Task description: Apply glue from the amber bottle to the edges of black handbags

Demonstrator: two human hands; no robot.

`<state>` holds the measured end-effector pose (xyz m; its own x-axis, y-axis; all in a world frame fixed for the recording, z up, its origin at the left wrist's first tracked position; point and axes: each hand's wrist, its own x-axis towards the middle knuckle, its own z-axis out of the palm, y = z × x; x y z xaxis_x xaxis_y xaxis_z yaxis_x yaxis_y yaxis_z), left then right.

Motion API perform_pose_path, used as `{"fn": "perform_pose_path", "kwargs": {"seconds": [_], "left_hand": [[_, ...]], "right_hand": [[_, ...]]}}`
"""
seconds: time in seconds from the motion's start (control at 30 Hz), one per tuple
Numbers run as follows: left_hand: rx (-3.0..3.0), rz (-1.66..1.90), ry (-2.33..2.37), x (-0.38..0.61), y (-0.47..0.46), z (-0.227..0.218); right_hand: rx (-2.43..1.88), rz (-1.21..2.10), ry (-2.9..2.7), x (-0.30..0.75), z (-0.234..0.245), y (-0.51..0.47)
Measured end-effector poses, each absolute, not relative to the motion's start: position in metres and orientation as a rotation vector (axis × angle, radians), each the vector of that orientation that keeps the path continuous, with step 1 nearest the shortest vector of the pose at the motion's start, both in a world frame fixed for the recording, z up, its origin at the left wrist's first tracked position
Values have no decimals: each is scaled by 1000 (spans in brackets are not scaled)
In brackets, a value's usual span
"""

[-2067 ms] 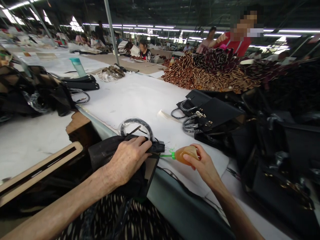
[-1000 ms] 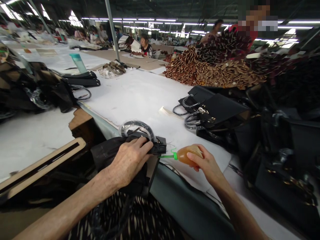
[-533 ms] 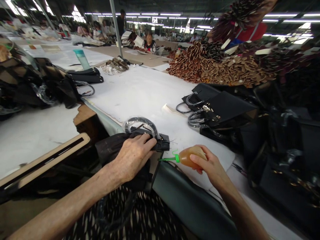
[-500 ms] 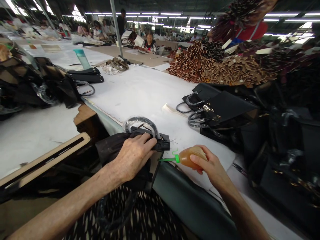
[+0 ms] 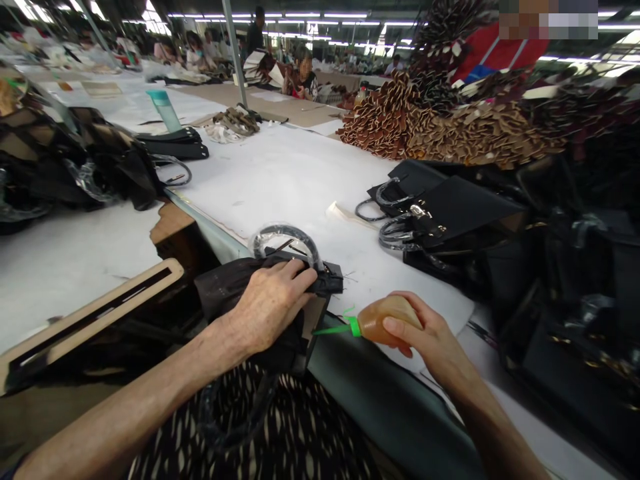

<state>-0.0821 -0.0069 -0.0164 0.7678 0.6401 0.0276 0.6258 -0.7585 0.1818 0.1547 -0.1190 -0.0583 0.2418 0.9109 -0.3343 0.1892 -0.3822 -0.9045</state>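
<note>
Left hand [image 5: 270, 303] palm-down, fingers pressing black bag piece [image 5: 235, 293] at near edge of white surface [image 5: 280, 180]. Right hand [image 5: 425, 337] at 3 o'clock of it, fingers wrapped around squeeze bottle [image 5: 383, 319]; amber liquid inside, green nozzle [image 5: 335, 328] pointing at 9 o'clock toward piece. Plastic-wrapped handle [image 5: 285, 237] at 12 o'clock. Black handbags [image 5: 440, 213] at 2 o'clock.
</note>
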Motion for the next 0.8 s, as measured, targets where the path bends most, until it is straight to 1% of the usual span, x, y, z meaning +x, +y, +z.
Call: {"fn": "perform_pose_path", "kwargs": {"seconds": [0.8], "left_hand": [[2850,132,991,-82,-3,-17]], "right_hand": [[-1790,1296,-973,145,-42,-129]]}}
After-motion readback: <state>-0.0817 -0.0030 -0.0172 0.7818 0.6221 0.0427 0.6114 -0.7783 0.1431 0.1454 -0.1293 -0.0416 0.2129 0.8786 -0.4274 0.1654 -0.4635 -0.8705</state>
